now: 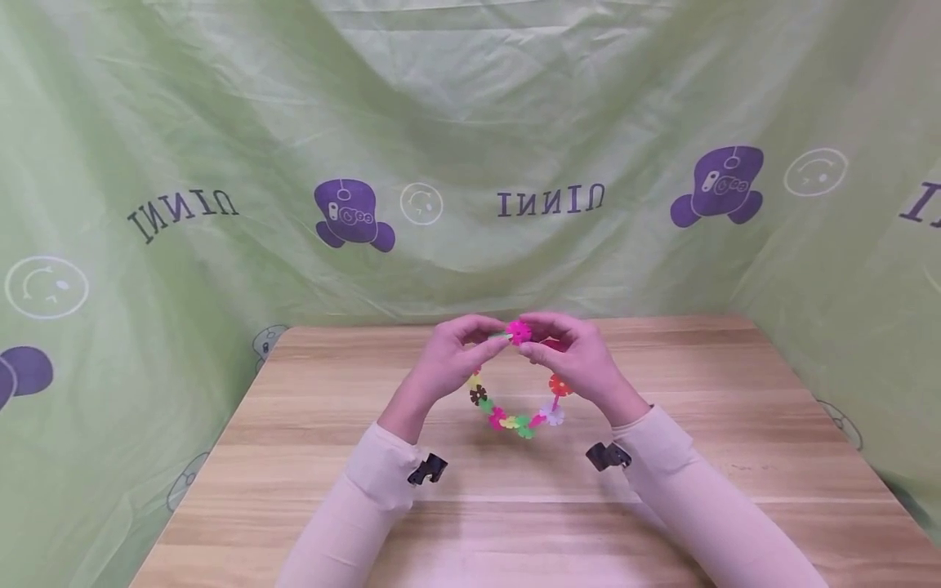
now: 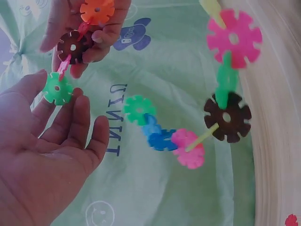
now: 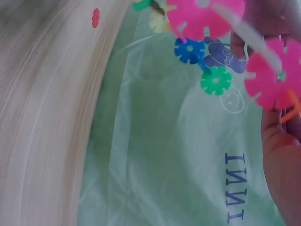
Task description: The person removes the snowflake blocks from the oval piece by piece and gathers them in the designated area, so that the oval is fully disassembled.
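A chain of notched plastic snowflake discs (image 1: 524, 426) in many colours hangs in a loop from both hands above the table. My left hand (image 1: 450, 353) pinches it at the top; in the left wrist view a green disc (image 2: 58, 88) sits between the thumb and fingers. Opposite it, my right hand (image 1: 577, 355) grips the neighbouring stretch, its fingers around a brown disc (image 2: 74, 47) beside an orange one (image 2: 97, 10). In the head view a pink disc (image 1: 519, 331) shows between the two hands. Close to the right wrist camera, large pink discs (image 3: 273, 70) partly cover the right hand.
Below the hands lies a wood-grain table (image 1: 331, 506). A single red disc (image 3: 95, 18) lies on it. Behind and beside the table hangs a green printed curtain (image 1: 456, 106). Small black devices (image 1: 428, 469) are strapped at both wrists.
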Demonstrator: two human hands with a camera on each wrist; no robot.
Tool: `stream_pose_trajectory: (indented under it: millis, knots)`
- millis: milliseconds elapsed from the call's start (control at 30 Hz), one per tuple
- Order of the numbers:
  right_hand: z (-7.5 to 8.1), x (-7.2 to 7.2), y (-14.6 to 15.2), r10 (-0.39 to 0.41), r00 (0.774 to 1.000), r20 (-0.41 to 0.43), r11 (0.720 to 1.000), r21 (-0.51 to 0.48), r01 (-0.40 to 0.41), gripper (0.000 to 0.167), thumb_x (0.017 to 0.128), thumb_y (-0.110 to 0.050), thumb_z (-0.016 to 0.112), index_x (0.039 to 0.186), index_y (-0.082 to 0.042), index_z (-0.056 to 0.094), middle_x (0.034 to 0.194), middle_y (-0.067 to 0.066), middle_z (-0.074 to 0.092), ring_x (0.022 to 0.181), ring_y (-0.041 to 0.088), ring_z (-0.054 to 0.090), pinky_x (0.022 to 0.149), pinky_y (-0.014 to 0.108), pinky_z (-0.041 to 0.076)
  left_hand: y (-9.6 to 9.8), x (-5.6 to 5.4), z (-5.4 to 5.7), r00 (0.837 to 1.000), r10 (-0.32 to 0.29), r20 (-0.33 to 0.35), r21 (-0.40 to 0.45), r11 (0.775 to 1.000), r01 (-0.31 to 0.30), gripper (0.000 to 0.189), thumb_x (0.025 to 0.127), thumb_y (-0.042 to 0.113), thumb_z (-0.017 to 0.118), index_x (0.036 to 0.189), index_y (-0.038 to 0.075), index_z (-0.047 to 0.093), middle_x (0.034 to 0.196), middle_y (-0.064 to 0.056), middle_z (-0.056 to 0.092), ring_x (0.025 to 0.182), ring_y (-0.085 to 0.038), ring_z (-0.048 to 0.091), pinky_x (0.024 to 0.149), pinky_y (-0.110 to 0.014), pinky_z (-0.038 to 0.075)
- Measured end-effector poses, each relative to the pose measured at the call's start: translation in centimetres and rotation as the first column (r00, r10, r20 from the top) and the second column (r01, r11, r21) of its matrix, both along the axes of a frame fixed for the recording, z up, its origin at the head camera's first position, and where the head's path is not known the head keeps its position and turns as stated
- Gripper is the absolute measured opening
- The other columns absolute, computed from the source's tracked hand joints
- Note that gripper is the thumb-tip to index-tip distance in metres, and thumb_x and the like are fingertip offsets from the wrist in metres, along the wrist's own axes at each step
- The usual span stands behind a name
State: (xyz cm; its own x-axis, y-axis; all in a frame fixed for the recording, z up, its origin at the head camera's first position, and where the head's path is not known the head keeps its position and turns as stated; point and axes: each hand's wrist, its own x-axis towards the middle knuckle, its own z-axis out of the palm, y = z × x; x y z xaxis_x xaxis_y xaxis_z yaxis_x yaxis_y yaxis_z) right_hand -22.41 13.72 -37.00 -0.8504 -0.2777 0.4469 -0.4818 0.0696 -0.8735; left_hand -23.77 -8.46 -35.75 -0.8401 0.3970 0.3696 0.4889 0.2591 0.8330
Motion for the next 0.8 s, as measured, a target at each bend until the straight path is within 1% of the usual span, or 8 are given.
stream_pose_trajectory:
  millis: [100,167,333,500,567,667,733,800]
  knots:
    - [-0.2,0.0,0.1,0.032,0.999,0.010,0.999,-0.016,-0.032,0.043,0.085,-0.005,0.077,0.126,-0.005,0.064,0.111,0.013,0.067,0.098,0.032,0.067,0.082,0.035,0.057,-0.1,-0.1,-0.1,1.000,-0.014,0.000,0.029,0.999,0.014,0.022,0.091,0.025,0.072,0.110,0.013,0.073,0.099,0.002,0.071,0.086,-0.016,0.066,0.067,-0.033,0.056]
    - [-0.3,-0.1,0.1,0.048,0.999,0.017,0.999,-0.027,-0.047,0.043,0.086,-0.005,0.076,0.126,-0.004,0.063,0.113,0.014,0.067,0.099,0.032,0.066,0.083,0.035,0.057,-0.2,-0.1,-0.1,1.000,-0.027,-0.004,0.053,0.998,0.027,0.022,0.091,0.023,0.072,0.110,0.011,0.073,0.100,0.001,0.071,0.087,-0.017,0.067,0.072,-0.032,0.056]
    - [-0.6,-0.4,0.0,0.040,0.998,0.041,0.999,-0.018,-0.039,0.041,0.087,-0.002,0.073,0.127,-0.004,0.064,0.113,0.013,0.069,0.089,0.028,0.068,0.077,0.036,0.058,-0.5,-0.2,-0.2,0.999,-0.039,-0.017,0.105,0.994,0.040,0.019,0.090,0.018,0.073,0.108,0.010,0.074,0.100,0.000,0.071,0.083,-0.018,0.066,0.071,-0.031,0.055]
    - [-0.1,0.0,-0.2,0.022,0.998,0.065,1.000,-0.004,-0.022,0.040,0.088,0.002,0.071,0.127,0.000,0.064,0.109,0.018,0.069,0.084,0.043,0.065,0.069,0.032,0.058,-0.6,-0.4,-0.3,0.998,-0.046,-0.051,0.115,0.992,0.052,0.020,0.091,0.014,0.072,0.108,0.005,0.075,0.106,-0.004,0.070,0.091,-0.018,0.067,0.077,-0.031,0.056]
    - [0.6,0.6,-0.4,0.005,0.997,0.073,1.000,0.013,-0.006,0.040,0.088,0.000,0.072,0.127,0.001,0.064,0.105,0.019,0.070,0.082,0.047,0.063,0.063,0.030,0.057,-0.6,-0.5,-0.3,0.997,-0.044,-0.067,0.101,0.994,0.051,0.020,0.091,0.012,0.071,0.109,0.004,0.075,0.107,-0.005,0.070,0.089,-0.019,0.067,0.075,-0.030,0.056]
    - [1.4,1.3,-0.5,-0.017,0.997,0.082,0.999,0.044,0.014,0.039,0.088,-0.003,0.072,0.126,0.000,0.065,0.099,0.019,0.070,0.080,0.045,0.063,0.055,0.028,0.053,-0.7,-0.5,-0.4,0.996,-0.032,-0.080,0.062,0.997,0.037,0.020,0.092,0.014,0.070,0.110,0.006,0.075,0.106,-0.003,0.070,0.077,-0.021,0.064,0.064,-0.028,0.054]
    - [1.6,1.5,-0.6,-0.025,0.996,0.086,0.998,0.054,0.021,0.039,0.088,-0.003,0.072,0.126,0.000,0.065,0.098,0.017,0.071,0.079,0.045,0.063,0.052,0.029,0.052,-0.7,-0.5,-0.4,0.996,-0.028,-0.088,0.037,0.999,0.032,0.020,0.093,0.016,0.070,0.110,0.008,0.075,0.106,-0.002,0.069,0.071,-0.021,0.060,0.060,-0.029,0.051]
    - [1.6,1.5,-0.6,-0.024,0.996,0.088,0.998,0.053,0.019,0.039,0.088,-0.003,0.072,0.126,-0.001,0.065,0.098,0.018,0.071,0.077,0.046,0.063,0.050,0.029,0.052,-0.8,-0.5,-0.4,0.996,-0.026,-0.088,0.019,0.999,0.028,0.021,0.093,0.018,0.070,0.111,0.009,0.075,0.106,-0.001,0.069,0.071,-0.020,0.060,0.059,-0.030,0.052]
